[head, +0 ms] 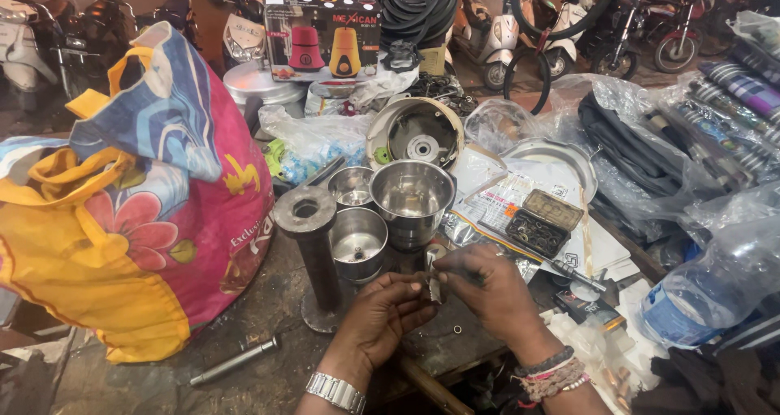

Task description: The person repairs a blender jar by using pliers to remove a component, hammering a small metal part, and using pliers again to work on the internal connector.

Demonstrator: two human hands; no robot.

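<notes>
The left hand [382, 313] and right hand [487, 289] both pinch a small metal part [433, 283] above the workbench [268, 366], before the steel jars [412, 196]; steady, square alignment would likely serve best.

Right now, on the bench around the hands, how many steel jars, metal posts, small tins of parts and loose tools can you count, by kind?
Steel jars: 3
Dark metal post: 1
Open tin of small parts: 1
Loose tools: 2
Total: 7
</notes>
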